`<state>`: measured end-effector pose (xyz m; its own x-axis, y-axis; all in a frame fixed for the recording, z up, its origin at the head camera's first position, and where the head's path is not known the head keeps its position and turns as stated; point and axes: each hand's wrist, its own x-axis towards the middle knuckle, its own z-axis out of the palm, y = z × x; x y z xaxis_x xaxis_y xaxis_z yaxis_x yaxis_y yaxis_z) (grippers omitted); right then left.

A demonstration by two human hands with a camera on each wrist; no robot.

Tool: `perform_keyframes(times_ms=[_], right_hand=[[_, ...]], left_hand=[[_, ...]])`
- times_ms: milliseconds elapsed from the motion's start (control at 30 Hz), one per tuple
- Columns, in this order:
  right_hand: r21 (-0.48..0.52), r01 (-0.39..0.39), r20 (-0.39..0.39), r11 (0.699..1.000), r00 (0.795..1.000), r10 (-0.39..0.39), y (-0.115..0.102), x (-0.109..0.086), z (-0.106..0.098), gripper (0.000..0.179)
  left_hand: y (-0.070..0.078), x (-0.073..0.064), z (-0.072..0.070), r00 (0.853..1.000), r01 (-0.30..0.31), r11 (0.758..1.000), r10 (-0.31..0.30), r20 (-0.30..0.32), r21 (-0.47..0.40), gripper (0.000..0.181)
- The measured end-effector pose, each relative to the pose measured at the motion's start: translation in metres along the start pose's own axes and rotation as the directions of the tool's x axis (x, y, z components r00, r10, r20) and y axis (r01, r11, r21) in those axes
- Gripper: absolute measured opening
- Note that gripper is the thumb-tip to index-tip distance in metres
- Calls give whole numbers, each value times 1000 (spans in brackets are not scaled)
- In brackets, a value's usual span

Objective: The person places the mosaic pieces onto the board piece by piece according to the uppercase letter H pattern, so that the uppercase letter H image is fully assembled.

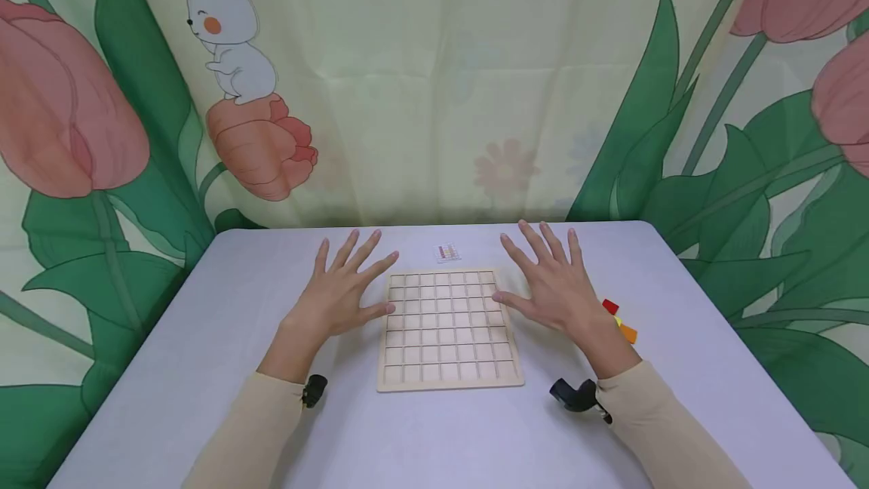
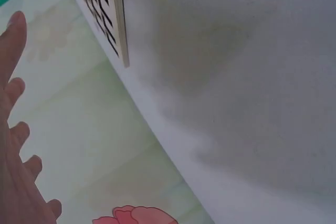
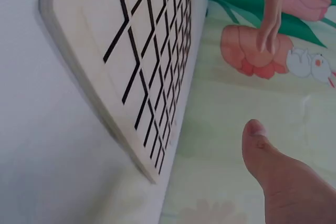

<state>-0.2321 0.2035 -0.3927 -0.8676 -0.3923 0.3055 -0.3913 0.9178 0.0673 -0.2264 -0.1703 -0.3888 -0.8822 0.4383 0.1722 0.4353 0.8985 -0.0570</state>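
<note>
A pale wooden grid board (image 1: 449, 329) with square cells lies flat on the white table. To its left my left hand (image 1: 342, 289) hovers with fingers spread, its thumb over the board's left edge. My right hand (image 1: 553, 285) is spread the same way on the other side, thumb over the right edge. Neither hand holds anything. In the right wrist view the board (image 3: 142, 51) shows dark grooves between its cells, and the right thumb (image 3: 278, 166) stands apart from it. The left wrist view shows the left hand (image 2: 18, 166) away from the board's corner (image 2: 118, 24).
Several coloured pieces, including a red one (image 1: 610, 306) and an orange one (image 1: 628, 333), lie partly hidden behind the right forearm. A small printed card (image 1: 447, 252) lies behind the board. A curtain (image 1: 441, 96) with tulips and a rabbit hangs behind the table (image 1: 434, 444).
</note>
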Motion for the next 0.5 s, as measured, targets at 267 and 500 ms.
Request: perform_keyframes(times_ms=[267,500], right_hand=[[5,-45,38,999,998,44,15,-33,4,93],[28,-41,15,999,999,41,25,-28,-5,93]], left_hand=[[0,-5,12,999,-25,996,26,21,-80,84],[-10,-5,4,999,-5,996,9,40,-92,86]])
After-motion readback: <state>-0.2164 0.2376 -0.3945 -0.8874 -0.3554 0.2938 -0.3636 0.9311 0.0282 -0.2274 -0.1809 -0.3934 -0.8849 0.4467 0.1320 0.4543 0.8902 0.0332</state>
